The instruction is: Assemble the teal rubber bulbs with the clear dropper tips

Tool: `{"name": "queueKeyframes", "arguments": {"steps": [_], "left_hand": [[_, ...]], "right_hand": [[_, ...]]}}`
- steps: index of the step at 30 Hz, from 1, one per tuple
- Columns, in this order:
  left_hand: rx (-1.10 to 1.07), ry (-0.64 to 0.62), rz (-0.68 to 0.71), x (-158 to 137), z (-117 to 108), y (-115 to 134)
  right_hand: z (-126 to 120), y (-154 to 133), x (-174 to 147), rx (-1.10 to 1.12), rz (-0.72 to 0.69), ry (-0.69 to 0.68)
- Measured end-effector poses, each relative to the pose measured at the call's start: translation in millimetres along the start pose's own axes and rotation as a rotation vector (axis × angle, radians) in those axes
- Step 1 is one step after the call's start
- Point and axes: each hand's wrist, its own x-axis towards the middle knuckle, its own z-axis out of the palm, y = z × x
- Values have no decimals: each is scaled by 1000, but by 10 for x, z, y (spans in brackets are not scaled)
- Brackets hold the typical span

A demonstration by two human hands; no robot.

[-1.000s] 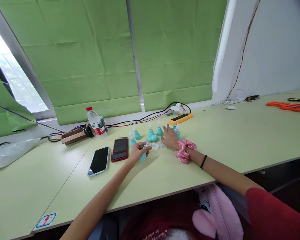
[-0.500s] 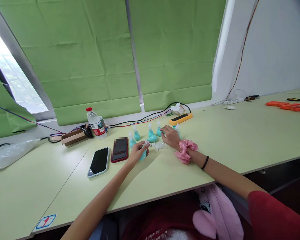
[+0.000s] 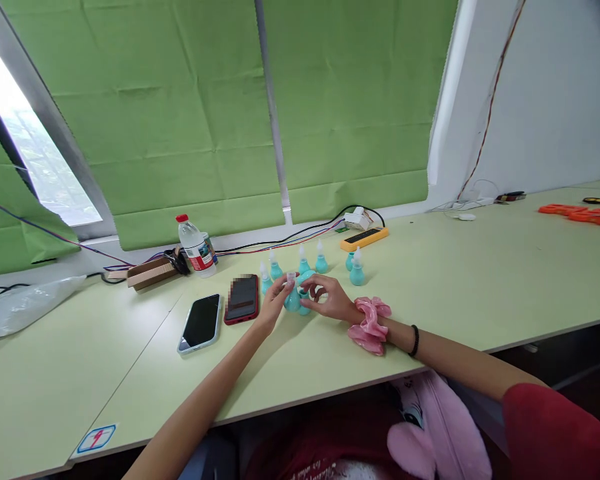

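Observation:
My left hand (image 3: 276,303) is closed around a teal squeeze bulb (image 3: 293,301) with a clear collar on top, held just above the table. Beside it, my right hand (image 3: 327,297) has its thumb and fingers curled round a second, smaller-looking teal bulb (image 3: 305,305); how firmly it grips cannot be seen. Another teal bulb (image 3: 306,275) lies on its side behind the hands. Several teal bulbs with clear pointed tips stand around, among them one at the right (image 3: 357,272) and one at the back (image 3: 321,260). A teal bulb without a visible tip (image 3: 350,261) stands near them.
Left of my hands lie a red-cased phone (image 3: 242,300) and a pale-cased phone (image 3: 200,323). Farther back are a water bottle (image 3: 197,248), an open cardboard box (image 3: 151,272), cables and a yellow power strip (image 3: 364,239). Orange tools (image 3: 580,213) lie far right.
My right hand has come left and nearer, from the back bulbs to beside my left hand, where it is now at a teal bulb. My left hand has turned its bulb more upright.

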Motion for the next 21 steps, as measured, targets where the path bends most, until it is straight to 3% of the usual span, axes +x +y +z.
{"name": "queueKeyframes", "arguments": {"steps": [6,14,18,21], "left_hand": [[-93,-101,-38,-14,33,10],[-5,-181,34,-23,66,29],[90,-138,88,6,39,-12],[156,-89,81,26,7,-52]], "right_hand": [[44,-26,15,-28,20,49],[74,-8,13,85,53,-15],[14,-16,32,118,55,2],[-104,72,85,44,61,116]]}}
